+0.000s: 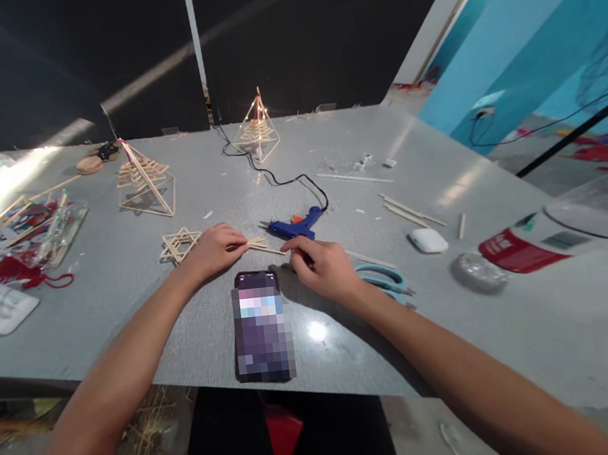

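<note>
My left hand [215, 251] rests on the table with its fingers closed on a small bunch of thin wooden sticks [258, 244], whose ends point right. Just right of them is my right hand [325, 265], its fingers curled and its index fingertip by the tip of the longest stick. Whether it pinches anything is hidden. Behind my right hand lies a blue glue gun [294, 227] with its nozzle to the left. A flat star frame of sticks [180, 246] sits left of my left hand. Between my forearms lies a phone [261, 333], its screen blurred out.
Two stick pyramids, one at left [155, 192] and one lit [259, 132], stand farther back. Blue-handled scissors [382, 277], a white case [428, 240] and a large bottle [533, 241] are at right. Craft scraps [27, 235] pile up left. The glue gun's black cord [282, 182] runs backward.
</note>
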`<state>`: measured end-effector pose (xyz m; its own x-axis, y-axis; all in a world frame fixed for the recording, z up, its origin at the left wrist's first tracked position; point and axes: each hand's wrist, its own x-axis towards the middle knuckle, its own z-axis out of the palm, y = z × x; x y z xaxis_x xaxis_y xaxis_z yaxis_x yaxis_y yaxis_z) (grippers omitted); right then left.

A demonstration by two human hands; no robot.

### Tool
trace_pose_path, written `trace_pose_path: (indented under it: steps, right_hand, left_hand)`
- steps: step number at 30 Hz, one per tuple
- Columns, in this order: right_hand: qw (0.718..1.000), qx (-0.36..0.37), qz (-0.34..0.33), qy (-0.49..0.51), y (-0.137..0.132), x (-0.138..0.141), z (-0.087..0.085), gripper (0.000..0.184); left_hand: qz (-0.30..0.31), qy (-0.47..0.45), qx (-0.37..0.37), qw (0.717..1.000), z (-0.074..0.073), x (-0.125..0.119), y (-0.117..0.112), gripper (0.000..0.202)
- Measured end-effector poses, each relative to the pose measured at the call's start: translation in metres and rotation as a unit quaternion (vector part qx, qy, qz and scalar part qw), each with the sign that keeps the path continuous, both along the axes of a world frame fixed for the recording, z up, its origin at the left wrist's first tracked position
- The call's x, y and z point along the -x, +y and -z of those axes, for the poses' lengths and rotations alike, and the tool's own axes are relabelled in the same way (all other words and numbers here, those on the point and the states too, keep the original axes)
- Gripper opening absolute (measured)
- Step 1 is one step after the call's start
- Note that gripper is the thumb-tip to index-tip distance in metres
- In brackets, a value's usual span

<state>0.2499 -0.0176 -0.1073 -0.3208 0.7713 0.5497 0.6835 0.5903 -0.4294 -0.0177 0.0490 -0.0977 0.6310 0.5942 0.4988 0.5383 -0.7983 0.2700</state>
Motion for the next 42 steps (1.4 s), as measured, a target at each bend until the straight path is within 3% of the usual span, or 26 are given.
trace_pose_path:
  steps: [12, 42]
  right_hand:
    - [1.000, 0.008, 0.002, 0.011, 0.001, 0.000, 0.001, 0.027]
    - [1.000, 0.030, -0.001, 0.010, 0.000, 0.000, 0.001, 0.026]
  left_hand:
    - [0.026, -0.063, -0.032, 0.997, 0.015, -0.006, 0.006, 0.015]
    - [0.009, -0.032, -0.011, 0.999, 0.011, -0.007, 0.002, 0.019]
